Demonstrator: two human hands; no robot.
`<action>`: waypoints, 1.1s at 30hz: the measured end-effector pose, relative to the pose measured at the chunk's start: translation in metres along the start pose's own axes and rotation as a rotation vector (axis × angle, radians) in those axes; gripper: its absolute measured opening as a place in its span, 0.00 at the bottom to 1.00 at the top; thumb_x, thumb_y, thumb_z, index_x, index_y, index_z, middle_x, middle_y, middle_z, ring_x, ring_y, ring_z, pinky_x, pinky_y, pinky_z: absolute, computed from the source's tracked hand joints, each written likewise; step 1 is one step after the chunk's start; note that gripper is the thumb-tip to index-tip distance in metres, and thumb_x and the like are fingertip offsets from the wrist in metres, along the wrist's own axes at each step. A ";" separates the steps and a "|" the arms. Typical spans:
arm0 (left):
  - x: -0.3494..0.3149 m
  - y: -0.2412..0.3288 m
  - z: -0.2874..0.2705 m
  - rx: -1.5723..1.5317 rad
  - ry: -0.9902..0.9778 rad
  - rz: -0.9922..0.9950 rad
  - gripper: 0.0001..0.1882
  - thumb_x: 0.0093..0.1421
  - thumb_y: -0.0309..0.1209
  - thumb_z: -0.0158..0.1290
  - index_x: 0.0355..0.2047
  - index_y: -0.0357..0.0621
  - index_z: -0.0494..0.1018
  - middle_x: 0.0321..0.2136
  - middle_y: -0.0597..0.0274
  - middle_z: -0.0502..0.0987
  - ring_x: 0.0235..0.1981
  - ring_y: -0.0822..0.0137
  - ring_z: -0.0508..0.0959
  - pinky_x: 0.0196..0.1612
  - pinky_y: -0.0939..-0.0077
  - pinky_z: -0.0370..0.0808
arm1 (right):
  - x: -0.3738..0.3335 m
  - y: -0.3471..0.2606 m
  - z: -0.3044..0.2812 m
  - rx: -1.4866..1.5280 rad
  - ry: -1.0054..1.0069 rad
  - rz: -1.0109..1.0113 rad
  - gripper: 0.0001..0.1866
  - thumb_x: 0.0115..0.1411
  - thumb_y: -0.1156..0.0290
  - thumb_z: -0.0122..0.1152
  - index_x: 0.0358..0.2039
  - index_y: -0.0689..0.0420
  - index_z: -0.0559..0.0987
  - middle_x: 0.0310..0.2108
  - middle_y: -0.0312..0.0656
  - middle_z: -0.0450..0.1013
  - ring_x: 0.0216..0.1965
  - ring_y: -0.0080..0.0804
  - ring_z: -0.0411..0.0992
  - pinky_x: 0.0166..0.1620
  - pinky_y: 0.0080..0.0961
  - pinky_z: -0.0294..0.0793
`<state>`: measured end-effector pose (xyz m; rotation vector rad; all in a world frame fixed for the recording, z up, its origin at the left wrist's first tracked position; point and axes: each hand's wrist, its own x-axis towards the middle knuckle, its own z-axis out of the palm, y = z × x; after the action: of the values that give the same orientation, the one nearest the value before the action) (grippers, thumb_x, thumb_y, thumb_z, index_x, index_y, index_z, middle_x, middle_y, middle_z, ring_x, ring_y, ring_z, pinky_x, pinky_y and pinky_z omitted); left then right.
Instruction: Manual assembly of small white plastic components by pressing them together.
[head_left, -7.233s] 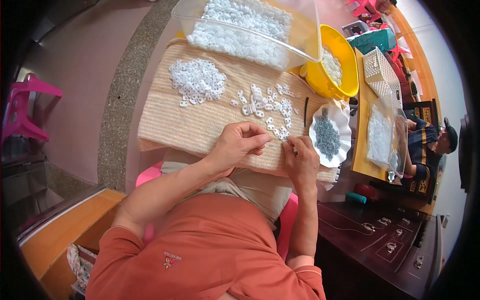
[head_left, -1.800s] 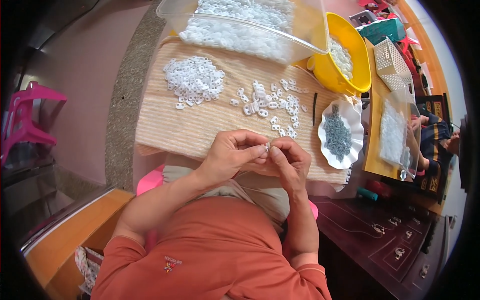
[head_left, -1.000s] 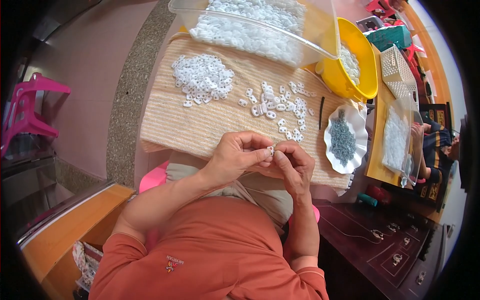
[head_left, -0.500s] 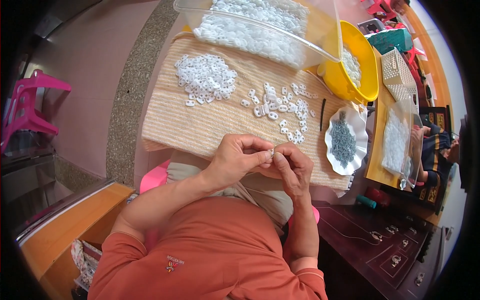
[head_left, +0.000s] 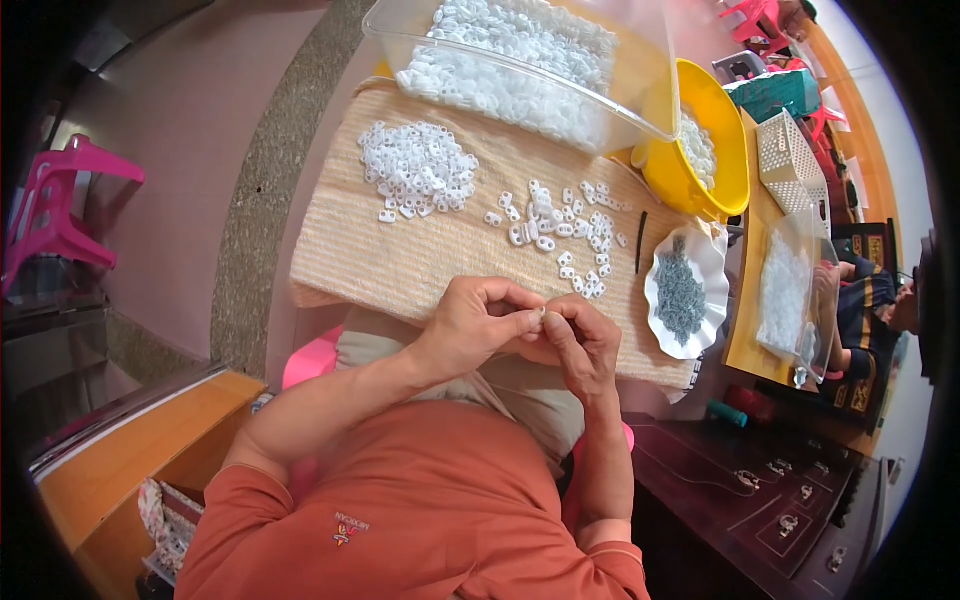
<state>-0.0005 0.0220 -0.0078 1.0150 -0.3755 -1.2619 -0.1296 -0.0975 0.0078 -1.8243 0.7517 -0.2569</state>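
Above the near edge of the cloth-covered table, my left hand and my right hand meet fingertip to fingertip. Thumb and finger of each are pinched on one small white plastic piece, mostly covered by the fingertips. Beyond my hands lie loose white two-holed plastic pieces, scattered in the middle of the striped cloth. A denser heap of white pieces sits farther left. To the right, a white wavy-edged dish holds a mound of tiny grey parts, too small to make out.
A large clear bin of white pieces stands at the far side, beside a yellow basin. A thin black stick lies near the dish. At right, another person sits by a clear tray. A pink stool stands left.
The view has shifted slightly, so the table and its contents appear a little lower. My hands stay together, and the small white piece is more covered by my fingertips than before.
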 end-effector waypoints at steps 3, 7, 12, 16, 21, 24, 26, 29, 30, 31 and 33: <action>0.000 -0.001 0.000 -0.040 0.009 -0.021 0.09 0.59 0.23 0.54 0.40 0.33 0.74 0.33 0.61 0.78 0.34 0.75 0.78 0.39 0.79 0.79 | 0.001 0.005 -0.002 -0.032 0.021 -0.120 0.07 0.51 0.70 0.57 0.25 0.60 0.78 0.26 0.44 0.74 0.31 0.34 0.74 0.34 0.26 0.72; -0.001 0.000 0.000 -0.024 0.017 -0.029 0.09 0.59 0.23 0.54 0.40 0.33 0.73 0.33 0.61 0.77 0.33 0.75 0.78 0.38 0.79 0.79 | 0.003 0.004 -0.004 -0.127 -0.040 -0.180 0.08 0.46 0.65 0.61 0.22 0.56 0.78 0.25 0.43 0.74 0.32 0.39 0.74 0.32 0.31 0.73; 0.001 -0.001 -0.001 -0.078 0.010 -0.008 0.09 0.59 0.23 0.54 0.40 0.34 0.73 0.32 0.61 0.77 0.32 0.74 0.78 0.37 0.80 0.80 | 0.007 0.012 -0.023 -0.107 -0.183 -0.290 0.04 0.60 0.79 0.55 0.33 0.65 0.77 0.29 0.37 0.73 0.29 0.19 0.69 0.33 0.15 0.68; 0.001 0.002 -0.001 -0.116 0.051 -0.062 0.08 0.59 0.23 0.55 0.39 0.34 0.73 0.31 0.62 0.77 0.32 0.74 0.78 0.37 0.80 0.80 | 0.021 -0.005 -0.030 -0.295 0.033 -0.242 0.03 0.58 0.79 0.58 0.33 0.65 0.78 0.27 0.35 0.71 0.25 0.15 0.68 0.28 0.14 0.67; 0.002 -0.002 -0.003 -0.080 0.059 -0.005 0.09 0.58 0.24 0.56 0.39 0.36 0.73 0.30 0.64 0.77 0.31 0.75 0.78 0.33 0.81 0.79 | 0.057 -0.025 -0.025 -0.514 0.164 -0.403 0.06 0.54 0.79 0.60 0.33 0.63 0.78 0.26 0.41 0.73 0.20 0.22 0.68 0.24 0.19 0.66; 0.000 -0.002 -0.003 -0.098 0.062 0.005 0.08 0.58 0.24 0.55 0.39 0.36 0.73 0.30 0.64 0.77 0.30 0.76 0.78 0.32 0.82 0.78 | 0.070 -0.027 -0.020 -0.641 0.157 -0.390 0.07 0.54 0.74 0.60 0.34 0.60 0.79 0.30 0.44 0.73 0.26 0.38 0.73 0.30 0.29 0.70; -0.002 0.004 -0.001 -0.110 0.071 -0.011 0.09 0.58 0.23 0.55 0.39 0.34 0.73 0.30 0.62 0.77 0.31 0.75 0.78 0.34 0.82 0.78 | 0.073 -0.027 -0.017 -0.704 0.146 -0.390 0.08 0.54 0.73 0.60 0.35 0.59 0.79 0.31 0.44 0.73 0.29 0.43 0.73 0.33 0.32 0.71; -0.003 0.010 0.001 -0.107 0.079 -0.041 0.09 0.58 0.22 0.54 0.39 0.31 0.73 0.30 0.61 0.77 0.31 0.75 0.78 0.36 0.83 0.78 | 0.075 -0.026 -0.016 -0.729 0.138 -0.296 0.08 0.53 0.71 0.60 0.34 0.58 0.79 0.32 0.45 0.73 0.33 0.47 0.73 0.37 0.36 0.71; -0.002 0.010 0.001 -0.093 0.078 -0.050 0.09 0.58 0.22 0.54 0.39 0.31 0.73 0.30 0.61 0.77 0.31 0.75 0.78 0.36 0.83 0.78 | 0.076 -0.025 -0.017 -0.726 0.143 -0.308 0.08 0.53 0.71 0.61 0.33 0.59 0.78 0.32 0.45 0.73 0.33 0.46 0.73 0.37 0.36 0.71; -0.002 0.009 0.001 -0.095 0.079 -0.048 0.09 0.58 0.22 0.54 0.39 0.31 0.73 0.30 0.61 0.77 0.31 0.75 0.78 0.36 0.83 0.78 | 0.076 -0.025 -0.017 -0.724 0.146 -0.325 0.07 0.52 0.71 0.62 0.32 0.59 0.78 0.32 0.45 0.73 0.32 0.45 0.73 0.36 0.36 0.71; -0.002 0.007 0.000 -0.080 0.089 -0.030 0.09 0.58 0.22 0.54 0.39 0.31 0.73 0.30 0.61 0.77 0.30 0.75 0.78 0.36 0.83 0.78 | 0.076 -0.028 -0.018 -0.715 0.125 -0.315 0.07 0.51 0.71 0.62 0.31 0.59 0.77 0.31 0.45 0.72 0.32 0.45 0.73 0.36 0.36 0.71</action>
<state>0.0027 0.0238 -0.0017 1.0081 -0.2401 -1.2440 -0.0688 -0.1516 0.0267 -2.6331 0.6860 -0.3359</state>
